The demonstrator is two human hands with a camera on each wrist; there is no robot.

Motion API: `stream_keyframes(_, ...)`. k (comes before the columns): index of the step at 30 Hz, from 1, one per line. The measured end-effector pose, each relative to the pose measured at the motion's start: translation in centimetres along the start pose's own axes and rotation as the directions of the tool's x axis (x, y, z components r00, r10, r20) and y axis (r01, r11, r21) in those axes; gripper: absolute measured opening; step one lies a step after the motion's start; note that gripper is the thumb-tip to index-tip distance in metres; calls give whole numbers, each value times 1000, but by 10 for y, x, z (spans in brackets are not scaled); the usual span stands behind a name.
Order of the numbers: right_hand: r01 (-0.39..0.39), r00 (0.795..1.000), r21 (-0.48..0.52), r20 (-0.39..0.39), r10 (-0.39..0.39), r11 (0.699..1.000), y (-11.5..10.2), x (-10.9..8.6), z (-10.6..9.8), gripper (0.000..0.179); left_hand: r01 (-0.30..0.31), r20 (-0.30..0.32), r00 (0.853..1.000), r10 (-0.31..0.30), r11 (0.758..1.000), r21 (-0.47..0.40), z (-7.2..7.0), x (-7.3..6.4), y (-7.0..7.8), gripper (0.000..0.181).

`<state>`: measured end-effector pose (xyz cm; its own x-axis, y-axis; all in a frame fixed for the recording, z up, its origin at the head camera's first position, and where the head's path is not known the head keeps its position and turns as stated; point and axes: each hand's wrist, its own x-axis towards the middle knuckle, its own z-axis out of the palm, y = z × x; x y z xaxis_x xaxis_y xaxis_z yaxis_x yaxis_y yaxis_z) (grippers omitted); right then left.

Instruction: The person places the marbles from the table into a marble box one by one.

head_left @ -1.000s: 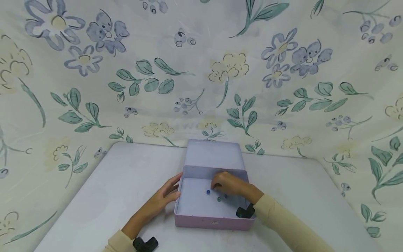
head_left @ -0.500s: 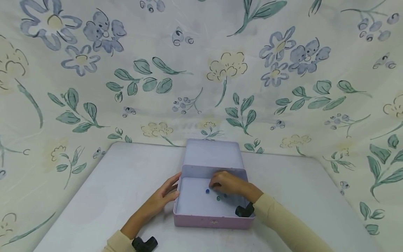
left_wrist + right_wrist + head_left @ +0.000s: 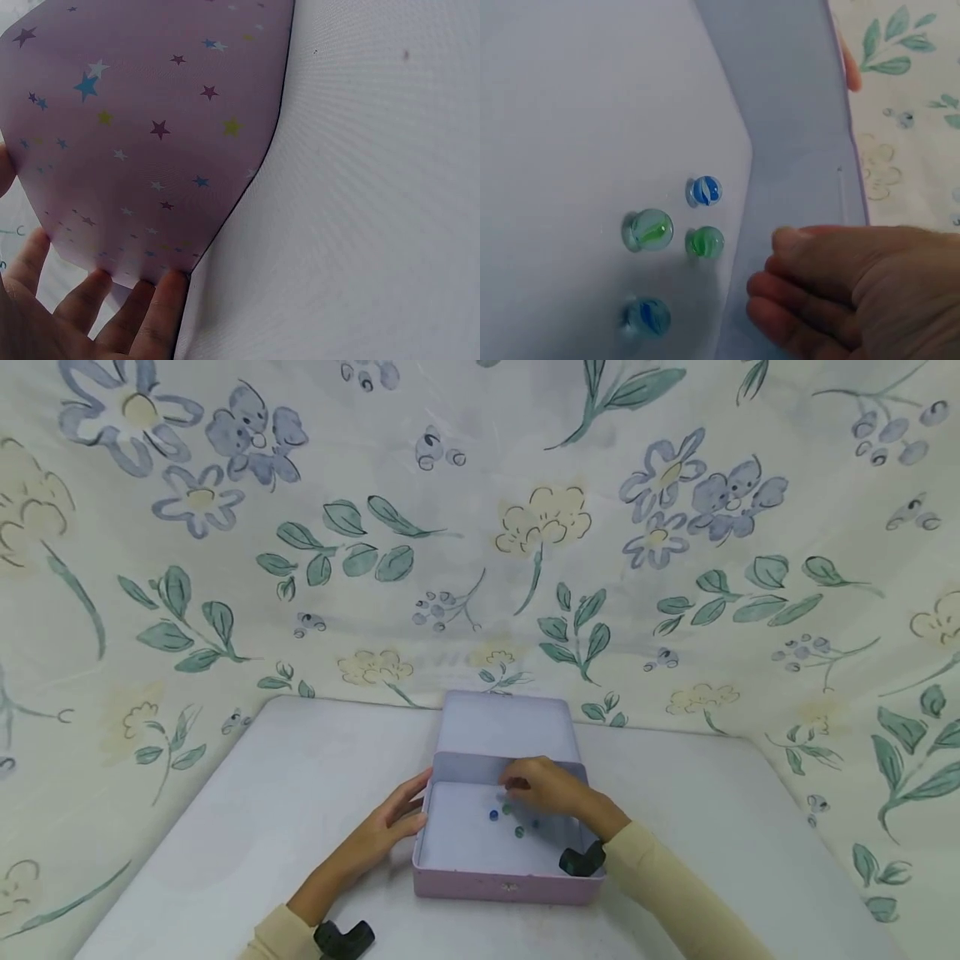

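Observation:
A shallow pink metal box [image 3: 465, 884] stands with its lid [image 3: 506, 722] folded back. Several glass marbles lie on its floor: a blue one [image 3: 706, 190], a green one [image 3: 707, 242], a larger-looking clear one with a green streak [image 3: 653, 229] and one with a blue swirl [image 3: 652, 318]. My right hand [image 3: 546, 785] hovers over the marbles near the back wall, fingers loosely bent; the right wrist view shows nothing between thumb and fingers. With spread, fairly straight fingers, my left hand [image 3: 377, 835] rests against the box's left side, which the left wrist view shows printed with stars.
The box stands on a white table [image 3: 315, 760]. Behind it, a floral-patterned cloth [image 3: 480, 527] rises along the table's back edge. Black devices are strapped at the left wrist [image 3: 343, 941] and the right wrist [image 3: 582, 860].
My right hand has lifted slightly from the box floor toward the back wall, and a green marble now shows beneath it. My left hand stays against the box.

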<state>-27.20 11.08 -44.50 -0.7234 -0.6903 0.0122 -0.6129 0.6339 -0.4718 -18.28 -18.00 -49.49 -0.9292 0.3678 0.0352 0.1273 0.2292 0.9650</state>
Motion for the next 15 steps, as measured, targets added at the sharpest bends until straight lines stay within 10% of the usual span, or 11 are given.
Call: stream_keyframes(15,84,993,47,-93,-79,995,-3,-41,-56,22,-15,12,1000,15,1000,-4,-1,3,-2,62)
